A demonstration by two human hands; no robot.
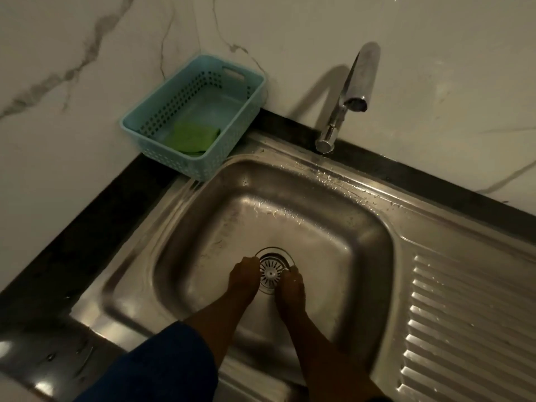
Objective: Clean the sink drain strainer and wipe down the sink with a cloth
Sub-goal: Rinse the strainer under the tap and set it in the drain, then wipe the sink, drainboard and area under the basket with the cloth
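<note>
We log: pale blue perforated plastic basket (162, 123) w/ grid of dark holes; folded green cloth (191, 138) inside. Grey stainless-steel sink (374, 227), ribbed parallel grooves on drainboard. Round silver drain strainer (271, 273), radial slot pattern. White marble wall (87, 53) w/ grey veins. Dark blue sleeve (162, 369).

One square stainless-steel sink basin (290, 216) is set into the dark tabletop (72, 242). At the basin's floor sits one round slotted metal drain strainer (271, 271). Two bare hands reach into the basin: one left hand (243, 281) and one right hand (291, 288), one on each side of the strainer. Behind the basin rises one chrome tap (348, 97). Off the basin's far left corner stands one light-blue perforated plastic basket (139, 123), and inside it lies one green cloth (191, 137). One ribbed steel draining board (470, 329) lies to the basin's right.
</note>
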